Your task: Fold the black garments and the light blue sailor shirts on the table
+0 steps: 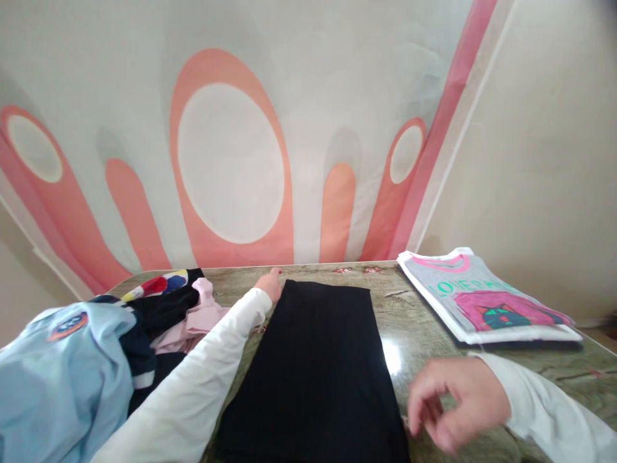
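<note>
A black folded garment [321, 373] lies flat and lengthwise on the table in front of me; its exact kind cannot be told. My left hand [270, 286] reaches to its far left corner, a finger stretched out, with no cloth visibly gripped. Whether it touches the garment's edge is unclear. To the right of the garment's near part, my right hand [457, 402] hovers with loosely curved fingers and a gap between thumb and fingers. Nothing shows in it, and it is slightly blurred.
At the left is a loose heap of clothes, with a light blue shirt [67, 379], a pink garment [193, 321] and dark pieces. A stack of folded shirts [486, 296], a grey printed one on top, sits at the right. A patterned wall [308, 128] rises behind the table [405, 308].
</note>
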A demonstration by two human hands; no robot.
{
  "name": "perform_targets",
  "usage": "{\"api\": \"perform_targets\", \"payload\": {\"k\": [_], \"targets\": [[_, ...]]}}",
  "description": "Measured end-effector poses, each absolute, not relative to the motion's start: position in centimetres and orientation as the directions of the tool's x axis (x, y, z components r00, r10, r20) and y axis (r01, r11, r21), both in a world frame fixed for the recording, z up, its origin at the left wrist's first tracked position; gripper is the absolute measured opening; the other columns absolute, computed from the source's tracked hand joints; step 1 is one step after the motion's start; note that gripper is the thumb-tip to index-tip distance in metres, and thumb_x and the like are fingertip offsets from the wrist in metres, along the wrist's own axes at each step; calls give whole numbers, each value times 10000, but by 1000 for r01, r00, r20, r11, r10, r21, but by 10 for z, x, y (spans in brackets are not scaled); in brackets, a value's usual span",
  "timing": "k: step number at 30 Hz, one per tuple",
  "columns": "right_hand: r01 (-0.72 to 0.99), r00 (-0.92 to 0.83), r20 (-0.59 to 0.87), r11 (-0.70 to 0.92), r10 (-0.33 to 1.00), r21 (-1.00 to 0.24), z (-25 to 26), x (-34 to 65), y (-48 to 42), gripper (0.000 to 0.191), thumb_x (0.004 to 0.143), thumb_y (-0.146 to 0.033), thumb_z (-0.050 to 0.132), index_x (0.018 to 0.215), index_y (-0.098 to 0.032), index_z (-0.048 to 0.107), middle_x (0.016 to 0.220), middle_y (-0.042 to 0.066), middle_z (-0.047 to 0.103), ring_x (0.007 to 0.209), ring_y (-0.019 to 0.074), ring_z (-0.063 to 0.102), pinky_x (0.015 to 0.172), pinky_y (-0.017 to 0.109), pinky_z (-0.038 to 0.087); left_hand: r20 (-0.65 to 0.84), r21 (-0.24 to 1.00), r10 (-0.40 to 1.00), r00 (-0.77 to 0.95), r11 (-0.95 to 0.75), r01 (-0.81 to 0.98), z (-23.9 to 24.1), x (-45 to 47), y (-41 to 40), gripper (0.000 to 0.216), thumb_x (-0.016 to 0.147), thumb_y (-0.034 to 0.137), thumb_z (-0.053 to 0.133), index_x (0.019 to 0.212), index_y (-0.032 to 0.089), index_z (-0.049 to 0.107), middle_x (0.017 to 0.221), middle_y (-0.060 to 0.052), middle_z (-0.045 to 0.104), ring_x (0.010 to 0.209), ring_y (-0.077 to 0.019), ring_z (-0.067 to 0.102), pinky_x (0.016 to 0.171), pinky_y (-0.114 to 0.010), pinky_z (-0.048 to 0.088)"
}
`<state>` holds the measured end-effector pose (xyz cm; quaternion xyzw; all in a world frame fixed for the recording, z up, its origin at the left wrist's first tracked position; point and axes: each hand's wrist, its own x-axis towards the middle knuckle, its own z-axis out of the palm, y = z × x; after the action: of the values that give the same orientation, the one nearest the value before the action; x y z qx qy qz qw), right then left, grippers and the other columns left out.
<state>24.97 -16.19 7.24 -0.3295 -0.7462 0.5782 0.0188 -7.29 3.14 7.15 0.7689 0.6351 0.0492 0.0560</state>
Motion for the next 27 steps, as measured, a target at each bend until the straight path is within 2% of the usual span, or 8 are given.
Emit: {"api": "perform_targets", "payload": {"k": [1, 3, 6, 8, 11, 16, 21, 27], "targets": [[486, -703, -282, 152, 653, -861, 66, 256, -148, 290, 725, -320, 565, 937, -128, 613, 710, 38, 610, 620, 119, 571, 591, 223, 450, 25, 182, 963, 268, -268, 946, 73, -71, 15, 417, 784, 152, 484, 1195, 132, 417, 1109, -104, 565, 1037, -164, 522, 908, -258, 378], [577, -441, -112, 186, 891, -795, 46, 269, -115, 219, 736, -288, 541, 883, -134, 596, 720, 33, 598, 629, 118, 555, 589, 231, 450, 143, 312, 819, 555, -570, 760, 71, -66, -30, 373, 776, 206, 508, 1139, 140, 455, 1130, -99, 532, 1062, -178, 485, 932, -283, 360], [676, -159, 87, 172, 983, -717, 13, 281, -65, 210, 699, -203, 547, 899, -146, 567, 722, 17, 583, 612, 113, 544, 627, 258, 463, 245, 445, 586, 772, -776, 448, 57, -55, -108, 252, 787, 303, 495, 1023, 217, 515, 1065, -52, 530, 960, -172, 510, 856, -293, 408], [689, -34, 178, 152, 983, -709, -4, 280, -38, 268, 669, -145, 555, 937, -154, 553, 801, 33, 598, 655, 112, 558, 688, 277, 466, 270, 443, 502, 822, -823, 356, 40, -47, -150, 351, 718, 425, 578, 1013, 244, 521, 1039, -49, 532, 891, -190, 519, 793, -309, 427], [649, 6, 201, 149, 980, -746, -17, 272, -9, 314, 648, -107, 558, 960, -147, 545, 868, 52, 609, 658, 105, 563, 704, 284, 468, 305, 401, 480, 823, -848, 346, 16, -40, -180, 187, 805, 359, 487, 955, 255, 528, 947, -44, 560, 829, -180, 519, 711, -285, 429], [604, -76, 138, 155, 988, -781, -18, 269, 8, 334, 627, -115, 549, 961, -116, 564, 778, 32, 620, 570, 92, 524, 624, 257, 456, 242, 466, 519, 820, -803, 371, 12, -44, -180, 350, 722, 323, 580, 1046, 228, 487, 995, -66, 521, 862, -195, 488, 750, -299, 435], [545, -194, 72, 169, 978, -821, -16, 275, 7, 415, 606, -129, 548, 1020, -111, 569, 668, -5, 595, 581, 103, 529, 585, 236, 433, 212, 467, 531, 821, -793, 392, 30, -54, -169, 268, 734, 253, 549, 999, 236, 515, 952, -54, 515, 836, -185, 476, 743, -298, 421], [723, -22, 237, 179, 971, -668, -23, 260, 6, 310, 650, -246, 565, 939, -144, 610, 721, 9, 594, 598, 115, 506, 650, 273, 430, 200, 383, 542, 816, -810, 445, 42, -85, -127, 235, 712, 130, 488, 919, 227, 540, 938, -38, 531, 854, -181, 487, 764, -305, 401]]}}
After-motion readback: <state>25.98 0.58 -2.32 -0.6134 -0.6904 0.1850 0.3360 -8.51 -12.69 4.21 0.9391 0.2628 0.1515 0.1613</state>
